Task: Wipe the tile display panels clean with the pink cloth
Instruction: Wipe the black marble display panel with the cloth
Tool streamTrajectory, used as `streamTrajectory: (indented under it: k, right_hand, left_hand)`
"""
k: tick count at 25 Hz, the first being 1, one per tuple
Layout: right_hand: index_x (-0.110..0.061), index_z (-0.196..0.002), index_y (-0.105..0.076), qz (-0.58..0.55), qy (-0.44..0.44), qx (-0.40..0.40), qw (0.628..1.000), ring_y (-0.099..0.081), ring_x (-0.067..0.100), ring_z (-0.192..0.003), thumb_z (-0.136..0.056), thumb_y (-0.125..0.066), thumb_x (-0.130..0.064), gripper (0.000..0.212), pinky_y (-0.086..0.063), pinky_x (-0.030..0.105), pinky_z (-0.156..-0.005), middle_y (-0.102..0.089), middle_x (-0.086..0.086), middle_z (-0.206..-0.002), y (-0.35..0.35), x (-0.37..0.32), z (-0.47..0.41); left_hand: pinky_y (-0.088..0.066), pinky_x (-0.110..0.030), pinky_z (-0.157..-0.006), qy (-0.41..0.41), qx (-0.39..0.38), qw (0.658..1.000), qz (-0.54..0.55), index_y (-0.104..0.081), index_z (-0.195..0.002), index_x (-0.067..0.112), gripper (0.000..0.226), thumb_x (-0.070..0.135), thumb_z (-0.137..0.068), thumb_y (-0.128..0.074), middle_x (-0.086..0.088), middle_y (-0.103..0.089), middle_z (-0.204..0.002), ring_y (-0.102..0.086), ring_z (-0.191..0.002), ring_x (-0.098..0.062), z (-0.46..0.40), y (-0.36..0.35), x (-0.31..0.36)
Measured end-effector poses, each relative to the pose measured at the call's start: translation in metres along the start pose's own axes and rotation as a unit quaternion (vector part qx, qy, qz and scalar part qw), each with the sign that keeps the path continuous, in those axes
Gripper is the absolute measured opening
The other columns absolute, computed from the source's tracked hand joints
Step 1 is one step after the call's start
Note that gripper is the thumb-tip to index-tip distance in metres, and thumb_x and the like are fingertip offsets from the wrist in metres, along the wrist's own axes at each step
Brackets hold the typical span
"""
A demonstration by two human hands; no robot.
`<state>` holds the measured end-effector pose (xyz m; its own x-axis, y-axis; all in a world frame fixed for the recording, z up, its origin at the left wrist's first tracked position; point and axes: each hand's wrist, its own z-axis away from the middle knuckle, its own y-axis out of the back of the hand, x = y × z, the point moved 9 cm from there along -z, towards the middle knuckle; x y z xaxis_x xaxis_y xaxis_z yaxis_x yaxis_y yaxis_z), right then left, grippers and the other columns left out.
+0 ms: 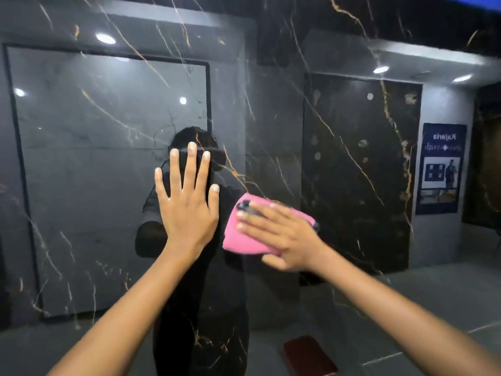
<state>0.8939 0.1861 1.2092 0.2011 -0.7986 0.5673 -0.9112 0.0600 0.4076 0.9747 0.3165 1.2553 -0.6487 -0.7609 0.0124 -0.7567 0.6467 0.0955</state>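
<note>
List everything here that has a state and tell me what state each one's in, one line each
Left hand: open, fingers spread, palm flat on the tile panel.
Right hand: open, straight fingers pressing the cloth to the panel.
Pink cloth: folded, flat against the panel under the right hand.
Black marble tile panel: upright, glossy, reflecting the room and ceiling lights.
</note>
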Motion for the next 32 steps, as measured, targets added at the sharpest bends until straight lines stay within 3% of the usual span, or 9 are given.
streamTrajectory:
  k: [3, 8, 10, 14, 17, 22, 27, 29, 32]
  right_hand:
    - [-0.009, -0.139, -0.049, 0.080, -0.199, 0.135, 0.967, -0.036, 0.032, -0.132, -0.068, -0.050, -0.026, 0.073, -0.029, 0.035, -0.109, -0.046, 0.023, -0.144, 0.082, 0.133, -0.036]
    - [-0.024, -0.145, -0.040, 0.015, -0.597, 0.307, 0.741, -0.032, 0.024, -0.141, -0.071, -0.038, -0.046, 0.077, -0.032, 0.044, -0.110, -0.037, 0.001, -0.152, 0.193, 0.318, -0.007]
    - [-0.023, -0.148, -0.038, -0.001, -0.547, 0.289, 0.786, -0.041, 0.028, -0.132, -0.069, -0.041, -0.039, 0.081, -0.033, 0.036, -0.105, -0.038, 0.004, -0.153, 0.164, 0.268, -0.042]
    - [-0.006, -0.142, -0.048, 0.068, -0.089, 0.082, 0.990, -0.035, 0.028, -0.141, -0.068, -0.047, -0.028, 0.077, -0.027, 0.036, -0.113, -0.043, 0.012, -0.150, 0.061, 0.084, -0.095]
    - [-0.007, -0.141, -0.048, 0.106, -0.194, 0.145, 0.964, -0.043, 0.032, -0.134, -0.068, -0.044, -0.033, 0.077, -0.033, 0.038, -0.107, -0.047, 0.015, -0.146, 0.122, 0.198, -0.121]
    - [-0.019, -0.146, -0.036, 0.028, -0.632, 0.262, 0.729, -0.022, 0.019, -0.144, -0.085, -0.034, -0.045, 0.067, -0.021, 0.048, -0.114, -0.033, 0.001, -0.153, 0.207, 0.342, -0.091]
    - [-0.015, -0.153, -0.029, 0.138, -0.216, 0.129, 0.958, -0.017, 0.020, -0.148, -0.076, -0.024, -0.048, 0.083, -0.018, 0.033, -0.107, -0.026, 0.004, -0.159, 0.100, 0.163, -0.230]
    - [-0.018, -0.152, -0.029, 0.152, -0.149, 0.088, 0.973, -0.017, 0.017, -0.148, -0.077, -0.024, -0.049, 0.082, -0.022, 0.033, -0.108, -0.026, 0.000, -0.159, 0.118, 0.174, -0.235]
    - [-0.016, -0.141, -0.042, 0.125, -0.353, 0.189, 0.908, -0.031, 0.022, -0.139, -0.079, -0.035, -0.045, 0.068, -0.034, 0.045, -0.105, -0.041, 0.004, -0.148, 0.199, 0.319, -0.165]
  left_hand:
    - [-0.007, -0.049, -0.118, -0.041, 0.029, 0.997, 0.054, -0.026, -0.153, 0.021, 0.058, 0.033, -0.097, -0.036, 0.000, -0.017, -0.161, -0.013, -0.149, -0.028, -0.053, 0.013, 0.014]
    - [-0.006, -0.050, -0.119, -0.025, 0.036, 0.999, 0.001, -0.024, -0.154, 0.017, 0.060, 0.039, -0.098, -0.022, 0.000, -0.017, -0.162, -0.011, -0.150, -0.027, -0.144, 0.002, 0.011]
    - [-0.002, -0.048, -0.118, -0.031, 0.040, 0.999, -0.018, -0.023, -0.154, 0.017, 0.060, 0.038, -0.099, -0.021, 0.000, -0.016, -0.162, -0.010, -0.150, -0.026, -0.139, -0.004, 0.010]
    - [-0.003, -0.044, -0.119, -0.009, 0.063, 0.996, 0.062, -0.025, -0.153, 0.017, 0.058, 0.034, -0.099, -0.019, 0.002, -0.019, -0.161, -0.013, -0.149, -0.023, -0.140, 0.008, 0.008]
    - [-0.001, -0.045, -0.119, 0.006, 0.075, 0.993, 0.088, -0.024, -0.154, 0.018, 0.060, 0.038, -0.098, -0.019, 0.001, -0.018, -0.162, -0.010, -0.150, -0.025, -0.161, 0.009, 0.012]
    - [-0.001, -0.049, -0.119, -0.014, 0.067, 0.997, -0.018, -0.020, -0.154, 0.017, 0.061, 0.041, -0.098, -0.019, -0.001, -0.015, -0.162, -0.008, -0.150, -0.027, -0.164, -0.005, 0.023]
    - [-0.004, -0.048, -0.118, -0.016, 0.048, 0.998, -0.040, -0.028, -0.152, 0.015, 0.062, 0.042, -0.097, -0.021, 0.000, -0.021, -0.161, -0.014, -0.149, -0.027, -0.167, -0.006, 0.025]
    - [-0.006, -0.048, -0.118, -0.014, 0.033, 0.998, -0.043, -0.029, -0.152, 0.016, 0.063, 0.042, -0.095, -0.023, 0.001, -0.021, -0.161, -0.014, -0.149, -0.026, -0.168, -0.005, 0.023]
    - [-0.007, -0.049, -0.118, 0.036, 0.031, 0.998, -0.038, -0.034, -0.150, 0.014, 0.064, 0.039, -0.091, -0.029, -0.001, -0.023, -0.160, -0.014, -0.149, -0.025, -0.168, 0.007, 0.032]
